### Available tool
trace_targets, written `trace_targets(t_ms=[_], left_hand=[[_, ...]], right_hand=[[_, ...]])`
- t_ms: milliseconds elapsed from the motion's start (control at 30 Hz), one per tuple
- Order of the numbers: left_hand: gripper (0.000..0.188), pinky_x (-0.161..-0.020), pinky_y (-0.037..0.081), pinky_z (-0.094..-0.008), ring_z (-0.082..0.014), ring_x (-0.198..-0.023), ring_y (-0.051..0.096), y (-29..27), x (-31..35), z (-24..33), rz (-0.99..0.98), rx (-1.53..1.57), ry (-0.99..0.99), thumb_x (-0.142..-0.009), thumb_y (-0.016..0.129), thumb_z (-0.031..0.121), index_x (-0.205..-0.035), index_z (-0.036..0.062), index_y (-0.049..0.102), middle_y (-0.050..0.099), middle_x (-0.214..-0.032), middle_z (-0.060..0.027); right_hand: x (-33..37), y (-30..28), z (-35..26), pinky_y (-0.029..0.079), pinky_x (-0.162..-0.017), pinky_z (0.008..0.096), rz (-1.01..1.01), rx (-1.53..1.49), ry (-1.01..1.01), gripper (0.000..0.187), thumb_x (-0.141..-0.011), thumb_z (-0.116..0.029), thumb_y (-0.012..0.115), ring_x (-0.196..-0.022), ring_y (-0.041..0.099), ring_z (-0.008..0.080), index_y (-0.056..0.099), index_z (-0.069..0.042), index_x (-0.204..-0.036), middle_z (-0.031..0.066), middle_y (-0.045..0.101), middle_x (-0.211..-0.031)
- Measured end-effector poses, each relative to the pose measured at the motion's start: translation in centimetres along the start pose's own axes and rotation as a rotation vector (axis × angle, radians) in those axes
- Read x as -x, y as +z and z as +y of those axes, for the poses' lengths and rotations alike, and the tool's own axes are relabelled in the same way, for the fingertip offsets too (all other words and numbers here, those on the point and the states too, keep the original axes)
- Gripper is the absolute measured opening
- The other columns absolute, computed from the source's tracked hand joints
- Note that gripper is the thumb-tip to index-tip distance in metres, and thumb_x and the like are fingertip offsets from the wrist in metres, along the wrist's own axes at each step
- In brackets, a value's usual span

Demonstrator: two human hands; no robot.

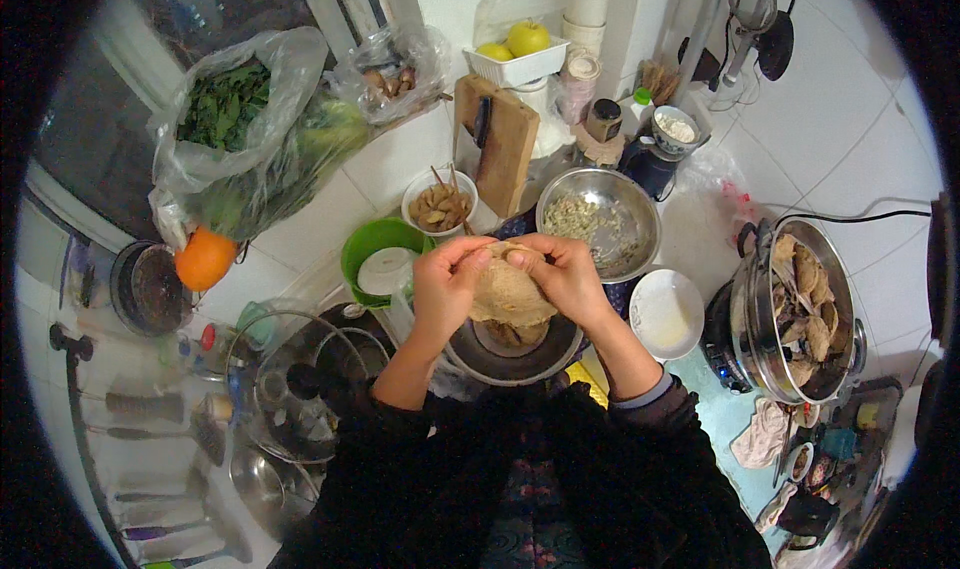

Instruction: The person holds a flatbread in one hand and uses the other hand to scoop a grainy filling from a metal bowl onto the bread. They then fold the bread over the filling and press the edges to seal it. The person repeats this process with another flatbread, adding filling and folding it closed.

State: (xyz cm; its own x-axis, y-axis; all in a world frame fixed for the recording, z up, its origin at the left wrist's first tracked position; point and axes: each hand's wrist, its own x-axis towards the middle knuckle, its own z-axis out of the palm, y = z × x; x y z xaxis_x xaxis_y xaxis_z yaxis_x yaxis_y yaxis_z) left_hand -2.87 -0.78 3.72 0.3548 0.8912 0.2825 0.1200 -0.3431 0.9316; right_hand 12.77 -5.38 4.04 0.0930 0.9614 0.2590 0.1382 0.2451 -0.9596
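Note:
Between both hands I hold a soft, tan piece of dough (pixel 512 291), pinched at its upper edge and hanging down. My left hand (pixel 452 274) grips its left side with thumb and fingers, and my right hand (pixel 562 272) grips the right. Below the dough stands a metal bowl (pixel 515 377), its contents mostly hidden; a tan lump shows inside. Just beyond my right hand is a wide steel bowl (pixel 641 209) with pale chopped bits. A white bowl (pixel 667 314) with a little yellowish liquid sits to the right of my right wrist.
At left are a green basin (pixel 352 259) and a glass lid (pixel 265 389). A white bowl (pixel 412 209) of brown pieces with chopsticks stands by a wooden cutting board (pixel 505 159). A steel steamer (pixel 757 319) holding tan lumps is at right; bagged greens (pixel 225 109) hang far left.

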Motion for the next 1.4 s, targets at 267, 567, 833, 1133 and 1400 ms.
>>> trace_targets(t_ms=[267,567,833,1133,1400], left_hand=[[0.025,-0.077,0.047,-0.0250,-0.0116,-0.086,0.058,-0.9,-0.7,-0.6,-0.022,0.885,-0.299,-0.082,0.060,0.010,-0.103,-0.0036,0.059,0.063,-0.094,-0.0057],[0.027,-0.072,0.048,-0.0267,-0.0133,-0.078,0.060,-1.5,0.2,-1.9,-0.121,0.465,-0.336,-0.077,0.061,0.005,-0.101,-0.0068,0.058,0.063,-0.092,-0.0081],[0.031,-0.078,0.048,-0.0296,-0.0160,-0.085,0.060,-3.8,0.7,-1.6,-0.193,0.554,-0.360,-0.079,0.057,0.008,-0.106,-0.0077,0.054,0.061,-0.100,-0.0110],[0.061,-0.098,0.036,-0.0406,-0.0278,-0.118,0.043,3.0,-1.1,-6.3,-0.365,1.630,-0.101,-0.090,0.034,0.046,-0.132,0.0013,0.031,0.039,-0.132,-0.0169],[0.059,-0.103,0.029,-0.0421,-0.0293,-0.124,0.035,3.0,-0.7,-2.6,-0.397,1.637,-0.282,-0.092,0.028,0.045,-0.136,0.0055,0.027,0.034,-0.136,-0.0156]], right_hand=[[-0.2,-0.9,1.4,0.044,-0.061,0.0230,-0.021,-0.034,0.154,0.015,-0.080,-0.013,0.064,-0.067,0.052,0.0050,0.064,0.000,-0.088,-0.0009,0.060,-0.070],[-0.3,-1.0,1.6,0.044,-0.060,0.0222,0.071,-0.091,0.157,0.011,-0.079,-0.007,0.063,-0.066,0.053,0.0051,0.064,0.001,-0.087,0.0004,0.063,-0.073],[-0.8,-1.0,0.7,0.044,-0.060,0.0210,-0.006,-0.327,0.224,0.014,-0.080,-0.009,0.064,-0.067,0.054,0.0052,0.063,0.002,-0.090,0.0011,0.063,-0.076],[-1.1,0.1,-0.2,0.044,-0.064,0.0213,-0.054,-0.362,0.240,0.018,-0.082,-0.014,0.063,-0.069,0.051,0.0048,0.062,0.002,-0.090,0.0005,0.062,-0.078],[-0.1,-1.4,-0.3,0.043,-0.084,0.0305,0.071,0.004,0.004,0.044,-0.078,-0.020,0.066,-0.098,0.056,0.0208,0.052,0.001,-0.114,0.0138,0.059,-0.108]])
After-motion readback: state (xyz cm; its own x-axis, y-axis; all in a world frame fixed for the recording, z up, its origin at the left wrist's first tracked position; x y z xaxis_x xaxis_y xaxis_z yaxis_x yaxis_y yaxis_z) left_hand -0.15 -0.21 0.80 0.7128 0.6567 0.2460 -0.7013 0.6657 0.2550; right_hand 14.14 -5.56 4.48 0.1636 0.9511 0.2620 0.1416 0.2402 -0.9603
